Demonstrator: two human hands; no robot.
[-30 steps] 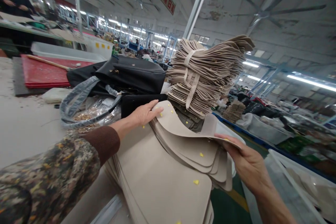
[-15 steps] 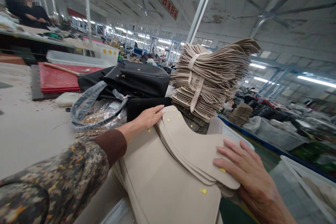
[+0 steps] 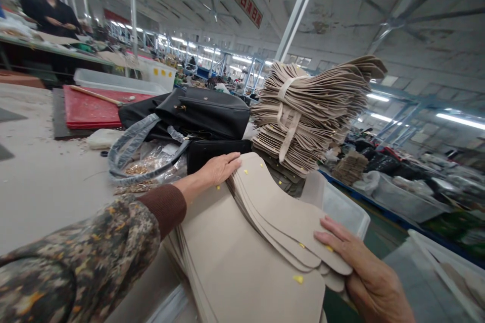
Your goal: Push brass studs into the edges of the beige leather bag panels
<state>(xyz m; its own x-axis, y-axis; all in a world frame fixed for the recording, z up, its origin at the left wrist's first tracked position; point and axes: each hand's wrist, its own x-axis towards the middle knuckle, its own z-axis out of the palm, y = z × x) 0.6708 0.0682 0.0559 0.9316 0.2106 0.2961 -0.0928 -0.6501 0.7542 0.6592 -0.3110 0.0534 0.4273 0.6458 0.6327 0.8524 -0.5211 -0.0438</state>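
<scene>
Several curved beige panels (image 3: 273, 207) with small yellow marks lie fanned on a stack of larger beige panels (image 3: 242, 267). My left hand (image 3: 220, 169) rests at their upper left corner, its fingers stretched out along the edge and its thumb hidden. At the right end, my right hand (image 3: 367, 267) has its fingertips over the top curved panel and its palm beside the rim; it grips the curved panels there, with the thumb out of sight. The ends of the lower curved panels show stepped beneath the top one.
Behind the panels rises a tall tied bundle of beige pieces (image 3: 306, 111). A black bag (image 3: 212, 111) with wrapped handles lies left of it, near a red board (image 3: 91, 106) bearing a stick. Translucent bins (image 3: 344, 207) stand at the right. A person (image 3: 53, 15) stands behind a far table.
The curved panels have spread further apart at their right end. My right hand has shifted slightly down, with fewer fingers lying across the top panel. The left hand stays at the corner.
</scene>
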